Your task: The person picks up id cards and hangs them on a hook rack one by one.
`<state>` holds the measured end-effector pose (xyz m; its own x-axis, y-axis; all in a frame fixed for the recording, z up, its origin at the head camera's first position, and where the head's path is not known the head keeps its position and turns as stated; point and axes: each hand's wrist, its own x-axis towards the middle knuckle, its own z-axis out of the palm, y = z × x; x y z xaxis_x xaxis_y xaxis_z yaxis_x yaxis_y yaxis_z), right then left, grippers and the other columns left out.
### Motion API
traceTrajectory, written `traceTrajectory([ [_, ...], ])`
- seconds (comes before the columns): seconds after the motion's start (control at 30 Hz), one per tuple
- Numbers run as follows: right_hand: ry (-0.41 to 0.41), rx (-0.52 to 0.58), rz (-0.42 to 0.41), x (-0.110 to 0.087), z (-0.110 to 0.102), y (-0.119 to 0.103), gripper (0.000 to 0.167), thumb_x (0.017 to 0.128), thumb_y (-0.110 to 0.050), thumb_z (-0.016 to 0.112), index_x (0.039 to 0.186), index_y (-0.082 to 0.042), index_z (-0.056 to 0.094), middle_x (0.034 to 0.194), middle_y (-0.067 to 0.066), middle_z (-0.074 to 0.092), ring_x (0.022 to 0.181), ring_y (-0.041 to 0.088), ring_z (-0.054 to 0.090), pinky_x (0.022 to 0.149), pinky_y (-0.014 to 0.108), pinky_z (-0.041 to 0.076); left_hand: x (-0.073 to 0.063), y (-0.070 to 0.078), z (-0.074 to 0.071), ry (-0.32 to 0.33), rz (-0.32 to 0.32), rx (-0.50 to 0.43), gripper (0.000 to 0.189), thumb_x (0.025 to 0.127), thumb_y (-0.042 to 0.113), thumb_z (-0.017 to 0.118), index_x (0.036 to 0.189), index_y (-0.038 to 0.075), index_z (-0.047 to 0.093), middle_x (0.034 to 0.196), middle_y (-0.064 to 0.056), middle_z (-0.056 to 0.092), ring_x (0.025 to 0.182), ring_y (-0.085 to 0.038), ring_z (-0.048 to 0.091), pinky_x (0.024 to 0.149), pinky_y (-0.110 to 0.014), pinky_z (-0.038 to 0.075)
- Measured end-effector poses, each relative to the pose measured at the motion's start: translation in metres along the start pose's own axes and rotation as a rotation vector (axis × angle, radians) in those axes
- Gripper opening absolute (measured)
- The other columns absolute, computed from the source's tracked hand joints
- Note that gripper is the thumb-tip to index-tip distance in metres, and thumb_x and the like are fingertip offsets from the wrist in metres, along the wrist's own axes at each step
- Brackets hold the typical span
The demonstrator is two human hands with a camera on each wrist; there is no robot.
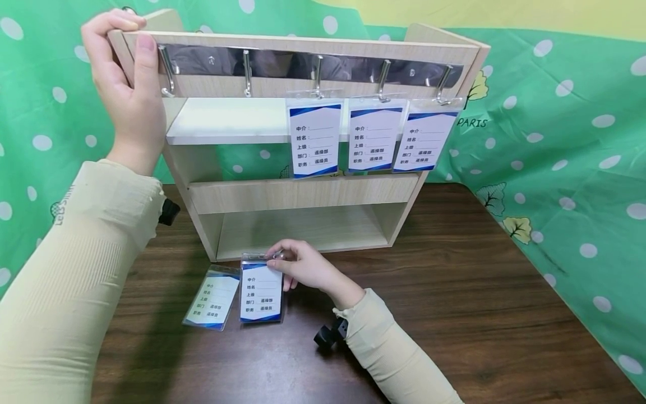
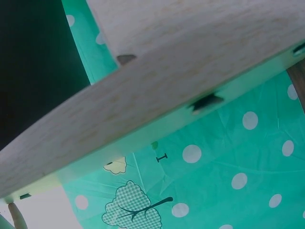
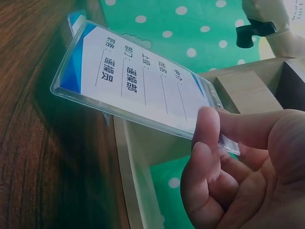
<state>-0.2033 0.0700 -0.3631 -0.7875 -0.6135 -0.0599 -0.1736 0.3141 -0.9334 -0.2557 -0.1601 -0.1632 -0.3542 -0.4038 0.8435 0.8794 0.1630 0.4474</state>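
My left hand (image 1: 126, 95) grips the upper left corner of a light wooden shelf rack (image 1: 303, 193), its thumb on the front board. Just in front of the rack's base, my right hand (image 1: 308, 266) pinches a clear-sleeved ID badge (image 1: 261, 294) near its top edge. In the right wrist view this badge (image 3: 138, 86) is tilted, printed side showing, with the thumb on its face. Beside it on the table, a second ID badge (image 1: 212, 300) lies at a slant. The left wrist view shows a wooden panel (image 2: 143, 100) close up.
A metal hook rail (image 1: 282, 64) runs along the rack's top board. Three ID badges hang from its right hooks: a left one (image 1: 315, 137), a middle one (image 1: 375, 137) and a right one (image 1: 425, 140). The two left hooks are bare. Behind hangs a green dotted cloth (image 1: 555, 168); below is a dark wooden table (image 1: 479, 292).
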Motion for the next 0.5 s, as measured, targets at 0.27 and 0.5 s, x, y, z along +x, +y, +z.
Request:
traceTrajectory([
  [0.27,-0.02,-0.029,0.021,0.001,0.007,0.005,0.021,0.097,-0.01,0.061,0.115,0.0,0.064,0.081,0.008,0.064,0.046,0.012,0.055,0.048,0.036,0.052,0.0,0.0,0.0,0.002,0.003,-0.001,0.013,0.091,0.003,0.047,0.098,0.012,0.052,0.108,-0.001,0.054,0.107,-0.019,0.053,0.094,-0.024,0.041],
  [0.5,-0.04,-0.052,0.015,0.0,0.012,0.007,0.021,0.098,-0.009,0.059,0.116,0.0,0.064,0.084,0.009,0.065,0.046,0.013,0.054,0.049,0.033,0.052,0.0,0.0,0.0,-0.002,0.007,0.008,0.013,0.091,0.003,0.047,0.098,0.013,0.052,0.108,-0.001,0.054,0.107,-0.019,0.053,0.095,-0.024,0.041],
])
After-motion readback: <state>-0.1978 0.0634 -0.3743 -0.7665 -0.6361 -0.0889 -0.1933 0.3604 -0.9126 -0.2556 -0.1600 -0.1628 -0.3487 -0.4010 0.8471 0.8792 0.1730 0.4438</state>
